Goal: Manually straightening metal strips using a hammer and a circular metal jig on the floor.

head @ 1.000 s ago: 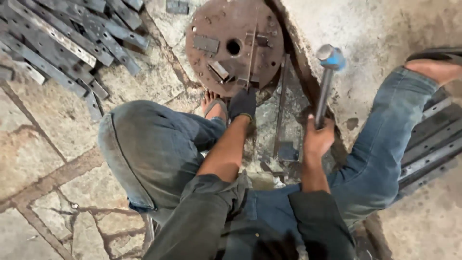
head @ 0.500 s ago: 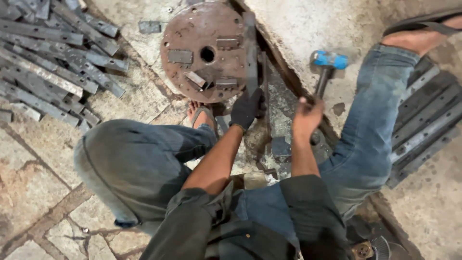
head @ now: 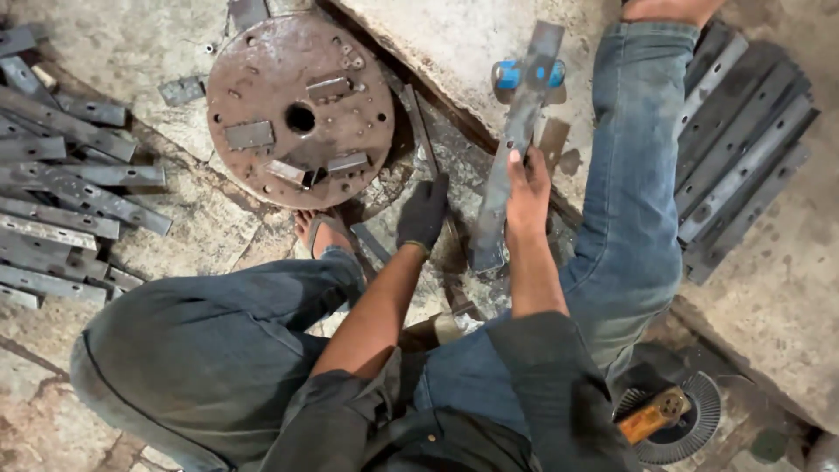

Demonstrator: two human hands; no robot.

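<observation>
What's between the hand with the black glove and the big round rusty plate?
In the head view, a thin dark metal bar runs up from the gloved left hand past the edge of the round rusty plate. Otherwise just rough stone floor.

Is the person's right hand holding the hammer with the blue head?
No. The bare right hand grips a long flat metal bar, while the blue-headed hammer lies on the stone behind that bar.

stone floor (head: 218, 218) — rusty disc (head: 300, 109), metal strips (head: 79, 183)
</observation>
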